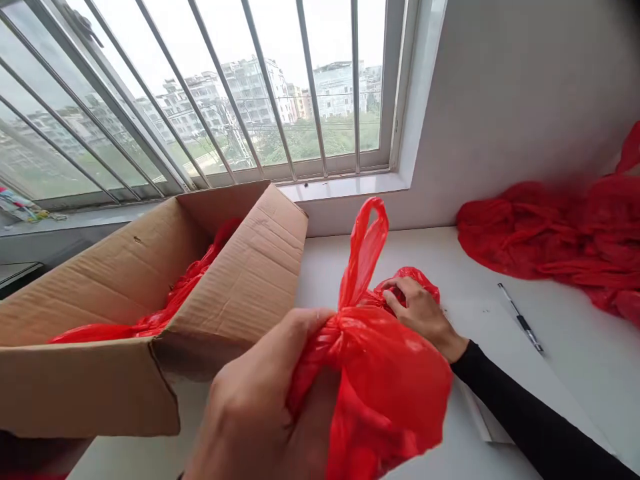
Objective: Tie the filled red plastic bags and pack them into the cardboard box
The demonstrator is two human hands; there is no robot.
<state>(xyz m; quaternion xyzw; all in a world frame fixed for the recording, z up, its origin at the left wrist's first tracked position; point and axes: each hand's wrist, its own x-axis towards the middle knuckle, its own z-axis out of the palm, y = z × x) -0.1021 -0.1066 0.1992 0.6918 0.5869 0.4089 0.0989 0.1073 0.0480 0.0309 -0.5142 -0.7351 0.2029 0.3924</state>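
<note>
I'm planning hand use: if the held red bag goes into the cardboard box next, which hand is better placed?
Probably the left hand: it holds the red bag by its gathered neck, on the cardboard box's side. The right hand is farther across, at red plastic.

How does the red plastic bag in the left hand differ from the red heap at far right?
The red plastic bag is gripped in the left hand, while the red heap rests on the white table. The bag is cinched at a neck, with a loop standing up; the heap is loosely crumpled. The bag looks brighter, the heap darker. Both are red and wrinkled.
</note>
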